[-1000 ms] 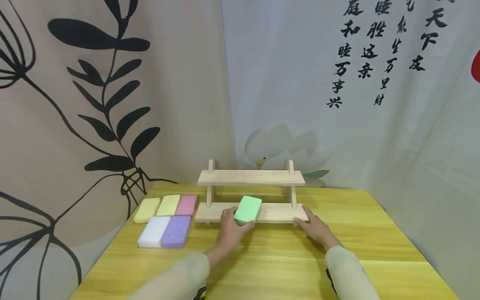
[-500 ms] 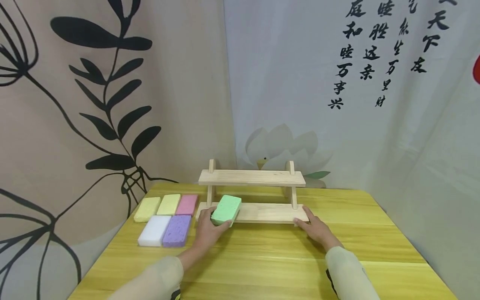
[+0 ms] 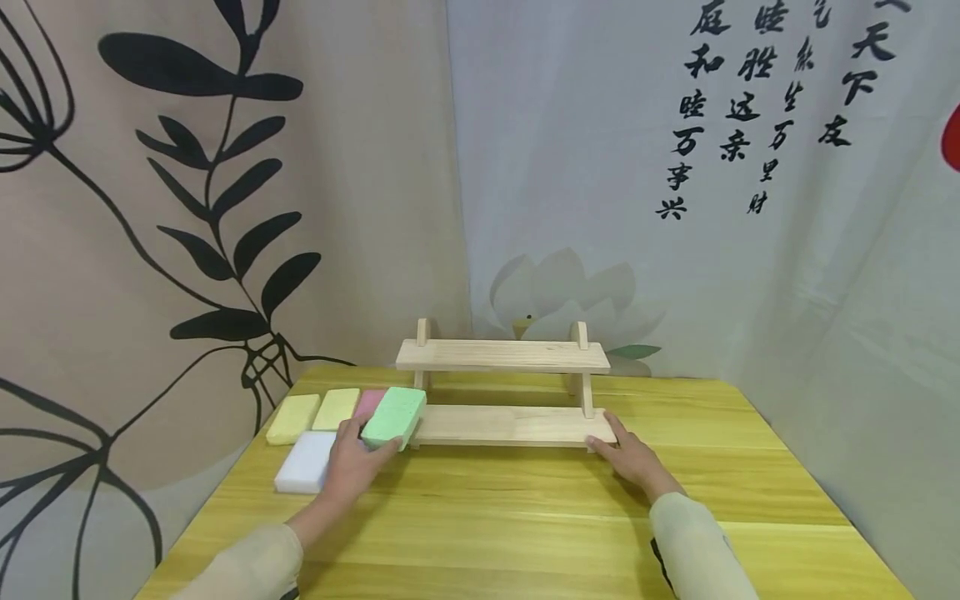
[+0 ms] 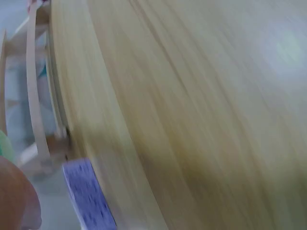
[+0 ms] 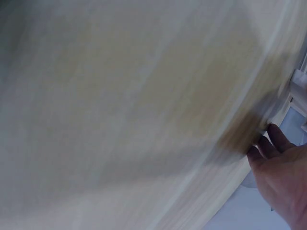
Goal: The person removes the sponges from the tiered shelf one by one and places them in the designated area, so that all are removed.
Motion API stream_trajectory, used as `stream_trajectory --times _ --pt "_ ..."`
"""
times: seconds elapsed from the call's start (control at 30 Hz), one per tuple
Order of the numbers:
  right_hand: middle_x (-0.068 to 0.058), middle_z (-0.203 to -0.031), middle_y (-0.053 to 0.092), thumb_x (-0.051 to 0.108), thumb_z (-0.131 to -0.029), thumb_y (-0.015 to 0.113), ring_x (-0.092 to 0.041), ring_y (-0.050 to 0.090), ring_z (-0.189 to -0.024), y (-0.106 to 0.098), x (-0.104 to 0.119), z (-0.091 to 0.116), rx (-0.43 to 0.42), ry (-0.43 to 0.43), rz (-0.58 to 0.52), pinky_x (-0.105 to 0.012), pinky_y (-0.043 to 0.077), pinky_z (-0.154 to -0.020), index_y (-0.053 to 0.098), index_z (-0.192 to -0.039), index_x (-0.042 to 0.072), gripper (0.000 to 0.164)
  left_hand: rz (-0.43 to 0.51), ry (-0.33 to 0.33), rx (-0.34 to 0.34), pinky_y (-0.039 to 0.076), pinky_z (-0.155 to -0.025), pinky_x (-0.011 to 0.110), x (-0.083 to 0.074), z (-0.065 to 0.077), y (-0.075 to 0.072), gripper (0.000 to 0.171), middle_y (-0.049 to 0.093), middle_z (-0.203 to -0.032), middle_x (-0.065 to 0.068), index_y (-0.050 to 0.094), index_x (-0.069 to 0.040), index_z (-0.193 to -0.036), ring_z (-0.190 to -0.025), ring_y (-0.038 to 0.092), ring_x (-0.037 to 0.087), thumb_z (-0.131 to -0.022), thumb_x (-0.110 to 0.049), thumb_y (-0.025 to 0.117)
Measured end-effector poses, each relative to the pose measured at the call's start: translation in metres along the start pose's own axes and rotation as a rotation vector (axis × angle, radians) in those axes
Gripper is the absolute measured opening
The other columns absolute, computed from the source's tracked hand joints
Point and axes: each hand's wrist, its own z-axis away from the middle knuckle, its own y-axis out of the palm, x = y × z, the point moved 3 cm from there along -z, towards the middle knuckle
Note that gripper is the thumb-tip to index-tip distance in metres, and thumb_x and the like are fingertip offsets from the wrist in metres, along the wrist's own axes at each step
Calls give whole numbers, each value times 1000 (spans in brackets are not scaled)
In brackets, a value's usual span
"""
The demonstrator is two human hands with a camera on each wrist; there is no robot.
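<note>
My left hand [image 3: 348, 462] holds a light green sponge [image 3: 395, 414] by its sides, thumb at the front. The green sponge overlaps the pink sponge [image 3: 369, 402] and the left end of the lower board [image 3: 510, 425] of a two-tier wooden rack in the head view. Below this hand lies a purple sponge [image 4: 88, 194], almost wholly hidden from the head camera. At the rack's right end, my right hand [image 3: 633, 454] grips the corner of the lower board, thumb at the front edge and fingers at the side.
Beside the pink sponge lie two yellow sponges [image 3: 294, 419], with a white sponge [image 3: 306, 462] in front of them. The rack's upper board [image 3: 502, 354] bears nothing. Printed curtains hang behind the wooden table [image 3: 510, 525].
My left hand has carried the green sponge leftward from the middle of the lower board to the pink and purple sponges. The right hand stays at the rack's right end.
</note>
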Motion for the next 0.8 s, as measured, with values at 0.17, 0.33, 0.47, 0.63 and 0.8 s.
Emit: stream_trajectory --times 0.17,0.33,0.47,0.63,0.8 --pt "-35 -154 23 66 -95 45 -58 24 -137 1 -1 0 0 -5 6 -72 23 -106 11 -160 12 91 -32 -36 -1 43 -97 51 15 1 -31 86 38 -141 20 35 0 -148 -120 45 37 -87 -47 73" --pt "-35 -154 22 67 -95 45 -58 23 -137 1 0 -1 2 -12 -1 -72 23 -105 11 -160 12 92 -75 -73 -49 37 -102 54 34 4 -64 86 35 -145 24 34 2 -148 -127 40 42 -87 -44 74" --pt "-36 -154 22 66 -95 46 -58 23 -137 1 1 -1 3 -11 0 -72 23 -106 11 -160 12 91 -130 -110 -82 29 -108 60 54 9 -90 89 33 -145 30 31 6 -148 -130 35 47 -88 -44 73" --pt "-37 -153 23 67 -95 45 -59 25 -136 1 0 -4 0 -9 7 -72 24 -105 12 -160 12 92 -205 -180 -103 24 -108 65 78 15 -121 93 30 -143 35 27 9 -149 -132 30 53 -90 -48 69" --pt "-37 -153 23 69 -94 44 -59 26 -136 1 -3 -7 -1 -11 13 -72 25 -105 11 -160 12 92 -214 -234 -125 23 -107 65 96 21 -140 90 31 -139 37 28 13 -146 -129 30 53 -91 -44 69"
